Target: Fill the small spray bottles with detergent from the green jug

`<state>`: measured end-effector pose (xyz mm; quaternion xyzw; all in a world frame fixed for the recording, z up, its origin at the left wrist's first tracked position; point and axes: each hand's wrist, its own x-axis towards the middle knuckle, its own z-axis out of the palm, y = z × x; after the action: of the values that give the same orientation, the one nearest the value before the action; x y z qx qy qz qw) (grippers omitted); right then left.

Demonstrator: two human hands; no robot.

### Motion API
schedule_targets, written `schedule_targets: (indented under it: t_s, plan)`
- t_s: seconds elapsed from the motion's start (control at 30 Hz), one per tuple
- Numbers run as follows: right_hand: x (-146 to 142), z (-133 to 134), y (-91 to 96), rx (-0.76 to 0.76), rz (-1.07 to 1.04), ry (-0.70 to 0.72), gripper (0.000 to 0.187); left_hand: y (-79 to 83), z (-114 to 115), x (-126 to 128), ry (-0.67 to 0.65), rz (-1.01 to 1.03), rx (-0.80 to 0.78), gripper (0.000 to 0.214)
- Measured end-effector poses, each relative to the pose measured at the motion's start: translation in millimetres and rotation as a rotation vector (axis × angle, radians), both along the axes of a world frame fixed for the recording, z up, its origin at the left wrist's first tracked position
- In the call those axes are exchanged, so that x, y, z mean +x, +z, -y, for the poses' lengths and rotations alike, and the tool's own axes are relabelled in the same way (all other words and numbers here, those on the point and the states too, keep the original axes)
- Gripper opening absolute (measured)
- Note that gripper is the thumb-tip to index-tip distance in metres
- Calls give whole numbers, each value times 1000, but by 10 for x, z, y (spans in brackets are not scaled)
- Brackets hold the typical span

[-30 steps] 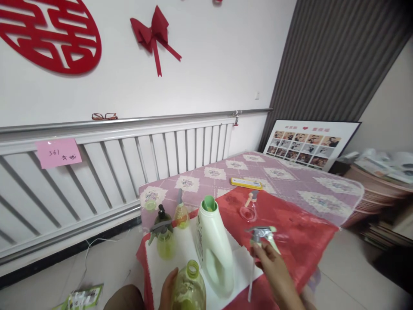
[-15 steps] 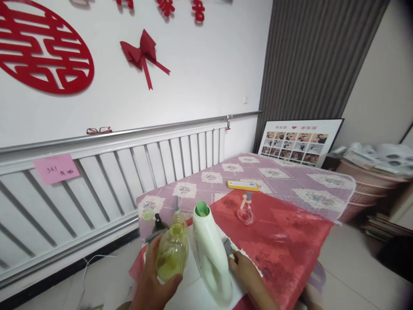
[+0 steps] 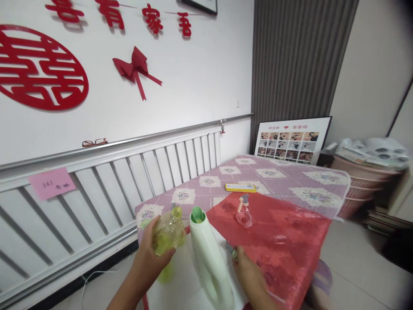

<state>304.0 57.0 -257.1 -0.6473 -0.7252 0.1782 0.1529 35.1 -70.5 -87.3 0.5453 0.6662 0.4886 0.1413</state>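
My left hand [image 3: 149,254] is closed around a clear, uncapped bottle [image 3: 169,232] with yellow-green liquid in it, its neck tilted to the right. Beside it stands a large pale green detergent jug [image 3: 209,262] with an open green spout, apart from the bottle. To the right of the jug, my right hand [image 3: 247,271] pinches a small grey and green spray head [image 3: 232,251], partly covered by the fingers. A clear spray bottle [image 3: 244,216] with a pink and grey head stands farther back on the red cloth.
A red cloth [image 3: 290,228] covers part of the table, over a purple flowered tablecloth [image 3: 222,178]. A yellow-edged flat box [image 3: 240,187] lies beyond it. A white radiator [image 3: 145,172] runs along the wall on the left. Stacked pink baskets [image 3: 361,183] stand on the right.
My left hand has lifted the bottle a little and tilted its neck further right, hiding the bottles behind it. The view has shifted slightly. My right hand still holds the spray head.
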Motion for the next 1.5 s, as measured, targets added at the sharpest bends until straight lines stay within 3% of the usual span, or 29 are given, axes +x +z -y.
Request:
schedule_targets:
  t_s: [0.17,0.47,0.7,1.5]
  plan:
    - [-83,140,-164,22,81,65,37,129,-133,-131,-40,-105,-15,79]
    - [-122,252,-363,137,174,36,49,278,-327,-296,-88,-258,-30,78]
    - [-82,283,-453,218,102,44,48,395,-359,-281,-127,-415,-56,72]
    - [-47,267,-688,368,35,43,44,536,-497,-315,-207,-607,-86,70]
